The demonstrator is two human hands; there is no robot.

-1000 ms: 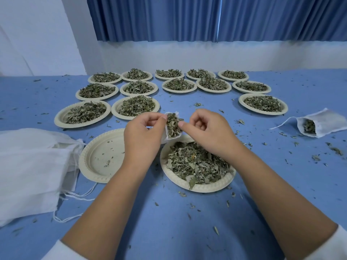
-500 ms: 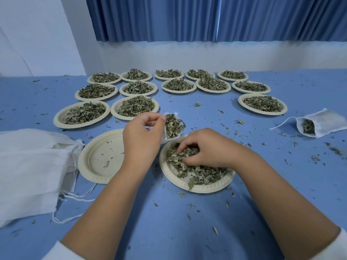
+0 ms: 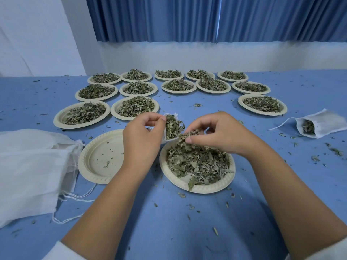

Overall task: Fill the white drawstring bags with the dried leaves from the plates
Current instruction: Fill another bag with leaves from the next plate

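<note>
Above the near round cream paper plate (image 3: pixel 197 188) of dried green leaves (image 3: pixel 199 162), the right hand (image 3: pixel 221 134) pinches a tuft in curled fingertips just beside the small white drawstring bag (image 3: pixel 171 115), whose mouth the left hand (image 3: pixel 142 136) pinches open at the plate's far rim, likely so spills fall back.

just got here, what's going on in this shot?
A person is stuffing dried leaves into small white bags. The left hand pinches open a nearly full bag over the near plate; the right hand pinches a clump of leaves beside the bag's mouth. One filled bag lies to the right. A crumb-strewn plate and a pile of white bags sit left. More full plates wait behind.
</note>
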